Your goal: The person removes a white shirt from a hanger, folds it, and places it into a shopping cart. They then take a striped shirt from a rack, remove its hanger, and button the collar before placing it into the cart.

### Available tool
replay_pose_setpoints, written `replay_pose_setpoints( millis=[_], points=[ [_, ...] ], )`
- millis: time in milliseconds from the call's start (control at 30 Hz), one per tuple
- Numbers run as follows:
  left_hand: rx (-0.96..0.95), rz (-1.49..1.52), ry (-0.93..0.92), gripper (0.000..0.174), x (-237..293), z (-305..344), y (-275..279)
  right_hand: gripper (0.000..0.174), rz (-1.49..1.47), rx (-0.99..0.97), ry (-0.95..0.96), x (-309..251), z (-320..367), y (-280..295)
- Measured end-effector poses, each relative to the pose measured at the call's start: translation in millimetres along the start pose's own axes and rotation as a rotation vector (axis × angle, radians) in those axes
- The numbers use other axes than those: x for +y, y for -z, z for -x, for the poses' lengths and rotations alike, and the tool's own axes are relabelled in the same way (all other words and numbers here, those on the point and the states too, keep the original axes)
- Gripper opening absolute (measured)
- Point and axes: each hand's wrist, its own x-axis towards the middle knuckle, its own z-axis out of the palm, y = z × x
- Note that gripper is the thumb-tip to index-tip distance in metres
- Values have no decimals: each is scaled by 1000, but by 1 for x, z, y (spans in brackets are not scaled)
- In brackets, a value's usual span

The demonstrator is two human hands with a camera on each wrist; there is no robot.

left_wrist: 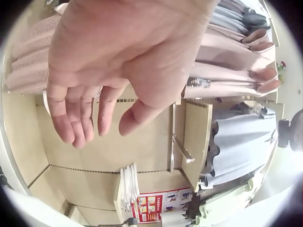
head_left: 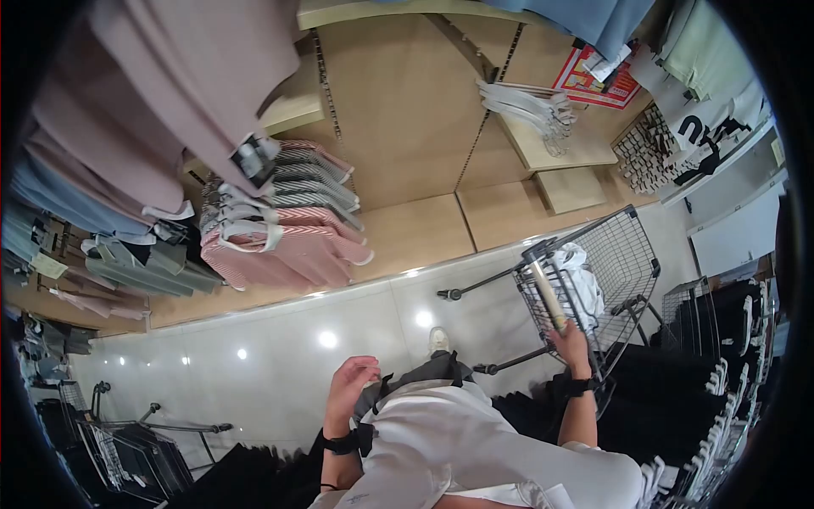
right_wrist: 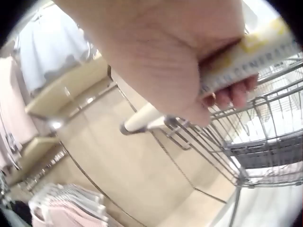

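Observation:
My right hand (head_left: 572, 346) grips the pale handle (head_left: 547, 293) of a wire shopping cart (head_left: 632, 242). In the right wrist view, the fingers wrap round this handle (right_wrist: 255, 59), which carries yellow marks and printed letters. White items (head_left: 579, 276) lie inside the basket. My left hand (head_left: 350, 383) is held in the air in front of my body, its fingers loosely bent and holding nothing. Seen from the left wrist, the palm and fingers of the left hand (left_wrist: 123, 56) hang before the shelf wall.
Striped shirts (head_left: 297, 225) and pink garments (head_left: 161, 93) hang at the left. White hangers (head_left: 530, 106) sit on a rail by a red sign (head_left: 598, 76). Black clothes (head_left: 653, 382) line the right side. Another cart (head_left: 127, 450) stands at the lower left on the shiny floor (head_left: 280, 365).

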Motion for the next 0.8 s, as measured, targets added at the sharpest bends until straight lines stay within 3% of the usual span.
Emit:
replay_pose_setpoints(
  millis=[33, 100, 233, 433, 633, 700, 800],
  points=[
    [-8, -2, -1, 24, -4, 4, 21, 50, 103, 157, -129, -7, 3, -9],
    [44, 45, -10, 19, -15, 14, 66, 37, 175, 403, -165, -12, 7, -30],
    [124, 1, 7, 19, -18, 36, 145, 25, 247, 478, -252, -26, 4, -32],
    [260, -60, -6, 19, -3, 50, 217, 33, 213, 447, -342, -32, -3, -32],
    [261, -95, -8, 21, 16, 32, 231, 32, 175, 473, -346, -79, 14, -33],
    [137, 68, -8, 22, 35, 23, 223, 34, 249, 513, -336, -85, 20, -38],
    [23, 20, -45, 24, 47, -6, 228, 35, 255, 522, -318, -112, 31, -43]
  ],
)
